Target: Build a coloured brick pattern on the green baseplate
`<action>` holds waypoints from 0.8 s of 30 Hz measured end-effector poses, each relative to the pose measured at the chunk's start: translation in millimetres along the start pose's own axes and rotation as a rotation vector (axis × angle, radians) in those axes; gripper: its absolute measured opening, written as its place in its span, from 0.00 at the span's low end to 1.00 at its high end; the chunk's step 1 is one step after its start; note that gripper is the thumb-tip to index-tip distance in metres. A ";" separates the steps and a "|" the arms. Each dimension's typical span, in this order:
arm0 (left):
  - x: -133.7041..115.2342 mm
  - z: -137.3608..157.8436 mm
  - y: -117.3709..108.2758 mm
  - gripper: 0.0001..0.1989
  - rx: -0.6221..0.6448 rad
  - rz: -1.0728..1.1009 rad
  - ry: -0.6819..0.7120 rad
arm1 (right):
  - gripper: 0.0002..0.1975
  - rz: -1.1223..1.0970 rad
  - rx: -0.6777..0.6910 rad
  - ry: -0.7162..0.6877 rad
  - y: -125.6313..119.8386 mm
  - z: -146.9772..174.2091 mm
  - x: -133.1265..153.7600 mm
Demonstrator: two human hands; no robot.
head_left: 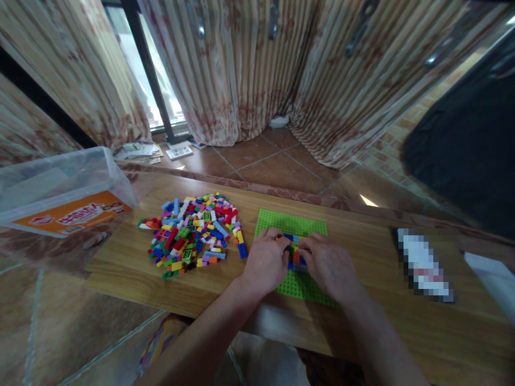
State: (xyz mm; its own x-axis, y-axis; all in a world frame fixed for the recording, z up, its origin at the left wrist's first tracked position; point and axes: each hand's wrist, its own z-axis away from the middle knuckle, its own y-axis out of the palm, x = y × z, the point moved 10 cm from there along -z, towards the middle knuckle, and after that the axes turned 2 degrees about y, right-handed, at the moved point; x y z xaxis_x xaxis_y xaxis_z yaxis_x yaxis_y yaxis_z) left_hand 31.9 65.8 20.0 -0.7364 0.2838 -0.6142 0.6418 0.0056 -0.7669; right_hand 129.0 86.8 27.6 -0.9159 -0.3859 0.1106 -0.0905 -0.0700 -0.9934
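Note:
A light green studded baseplate [292, 220] lies on the wooden table in front of me. Near its middle is a low build of toy building bricks [296, 256] in blue, yellow, orange and red. From the left, my left hand [267, 260] closes its fingers on the edge of this build; a dark green spot shows by its fingertips. My right hand [328, 262] grips the opposite side with bent fingers, thumb and forefinger close together. Both hands hide parts of the build and the plate, and any loose brick between the fingertips is too small to make out.
A heap of mixed loose bricks [193, 230] spreads left of the plate. Farther left stands a clear plastic bin [116, 177] with an orange label. A pixelated flat object [424, 265] and white paper [488, 276] lie to the right on the wooden table [374, 268].

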 end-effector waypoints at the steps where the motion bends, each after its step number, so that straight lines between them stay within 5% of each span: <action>1: 0.1 0.1 -0.1 0.12 0.000 -0.001 -0.002 | 0.09 0.001 -0.004 0.002 -0.1 0.3 -0.2; 24: -13.7 -9.6 7.0 0.10 -0.013 -0.184 0.052 | 0.07 -0.154 -0.044 -0.046 8.6 -0.1 -8.4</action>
State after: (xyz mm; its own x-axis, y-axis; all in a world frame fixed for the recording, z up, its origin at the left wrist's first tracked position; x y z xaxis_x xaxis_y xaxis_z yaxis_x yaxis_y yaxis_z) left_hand 48.5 71.2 24.8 -0.8299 0.3255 -0.4531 0.5001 0.0742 -0.8628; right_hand 135.9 89.5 18.2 -0.8710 -0.4156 0.2619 -0.2466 -0.0912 -0.9648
